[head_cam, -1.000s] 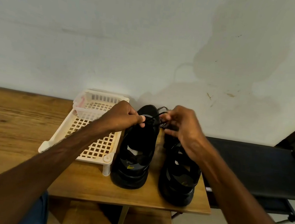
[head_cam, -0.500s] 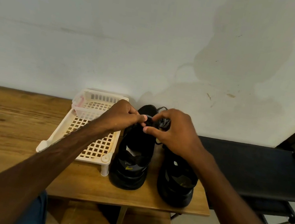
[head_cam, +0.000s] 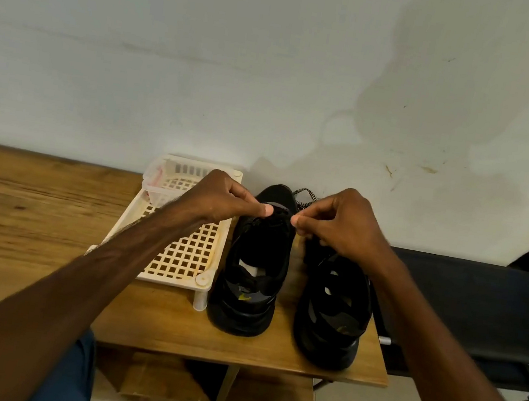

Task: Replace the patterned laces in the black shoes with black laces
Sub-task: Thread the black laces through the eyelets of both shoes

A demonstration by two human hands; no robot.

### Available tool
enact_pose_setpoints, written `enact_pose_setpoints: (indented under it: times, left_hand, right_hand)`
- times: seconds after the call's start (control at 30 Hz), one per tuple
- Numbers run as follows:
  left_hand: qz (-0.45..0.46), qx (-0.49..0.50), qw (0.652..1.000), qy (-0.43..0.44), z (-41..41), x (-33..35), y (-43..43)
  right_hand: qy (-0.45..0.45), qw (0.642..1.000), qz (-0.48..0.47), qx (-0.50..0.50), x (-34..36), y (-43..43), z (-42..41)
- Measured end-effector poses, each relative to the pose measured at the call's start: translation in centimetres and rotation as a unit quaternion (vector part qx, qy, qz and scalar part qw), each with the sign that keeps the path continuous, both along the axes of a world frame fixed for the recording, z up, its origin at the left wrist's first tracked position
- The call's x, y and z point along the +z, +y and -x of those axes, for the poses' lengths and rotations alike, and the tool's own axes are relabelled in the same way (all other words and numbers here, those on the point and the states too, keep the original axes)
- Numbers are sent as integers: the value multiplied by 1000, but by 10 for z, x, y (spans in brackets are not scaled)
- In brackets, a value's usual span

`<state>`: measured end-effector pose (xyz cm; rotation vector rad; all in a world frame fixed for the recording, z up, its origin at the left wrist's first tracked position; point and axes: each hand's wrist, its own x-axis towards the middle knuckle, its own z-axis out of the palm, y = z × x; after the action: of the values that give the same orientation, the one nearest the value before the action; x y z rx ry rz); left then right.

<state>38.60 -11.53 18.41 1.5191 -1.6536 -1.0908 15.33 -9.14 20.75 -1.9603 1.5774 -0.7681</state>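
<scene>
The black lace [head_cam: 279,210] is light, limp cord. It will sag and twist wherever it is not held, and its dark colour makes it hard to see against the shoe. The best place to take it is probably close to the stiff tip, between thumb and forefinger, so the end can be steered into an eyelet.

It lies across the toe end of the left black low-top shoe [head_cam: 255,267], which stands on the brown wooden surface [head_cam: 16,216] with its heel toward the person. The matching right black shoe [head_cam: 332,315] is just beside it. The left hand [head_cam: 222,199] pinches the lace at the front eyelets, thumb pressed on top. The right hand [head_cam: 338,224] has thumb and forefinger pressed together on what seems to be the other end, though it is too dark to be sure. The black-and-white patterned lace [head_cam: 306,195] lies loose behind the toes, near the wall. A cream plastic lattice tray [head_cam: 181,250] touches the left shoe's side.

Half a second ago the right hand was over the left shoe, with its fingers meeting the left hand's. It has since drawn back to the right, leaving a small gap between the hands, and the patterned lace is now clear of its knuckles
</scene>
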Motion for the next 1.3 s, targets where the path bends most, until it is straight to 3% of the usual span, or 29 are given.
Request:
enact_pose_setpoints:
  times: [0.17,0.3,0.4,0.57,0.8,1.3]
  left_hand:
    - [-20,29,999,-33,-13,-3,2]
    - [33,0,994,-100,-18,-6,1]
    - [95,-59,979,-169,-15,-9,3]
    - [198,-102,952,-209,-4,-12,10]
    - [188,-112,950,-221,3,-10,6]
    - [119,-90,969,-196,9,-3,4]
  right_hand:
    - [106,992,-53,-36,-4,-5,10]
    - [145,987,-59,-32,-3,-5,10]
    - [154,987,-43,-11,-8,-3,7]
    - [88,994,-43,57,-10,-3,3]
    - [52,997,-23,50,-11,-1,-4]
    - [84,996,-15,17,-10,-3,0]
